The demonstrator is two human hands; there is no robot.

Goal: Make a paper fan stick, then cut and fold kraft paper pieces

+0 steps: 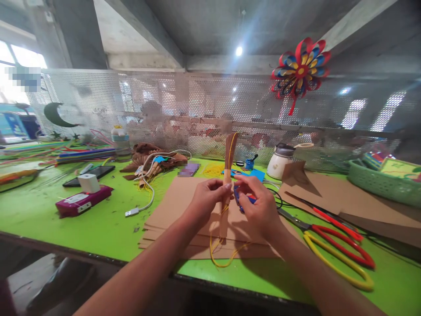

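My left hand (pixel 208 198) pinches an upright bundle of thin brown paper strips (pixel 229 153) near its middle. A yellow cord (pixel 223 259) runs along the bundle and hangs in loops below my hands. My right hand (pixel 258 206) is closed beside the bundle, holding a small blue and red object (pixel 241 202) that is mostly hidden by the fingers. Both hands hover over a stack of brown paper sheets (pixel 174 206) on the green table (pixel 98 224).
Scissors with red and yellow handles (pixel 338 250) lie to the right. A magenta box with a white charger (pixel 83 197), a phone (pixel 88 174) and a USB cable (pixel 144 199) lie left. A white pot (pixel 279 163), green basket (pixel 381 180) and mesh screen (pixel 197 109) stand behind.
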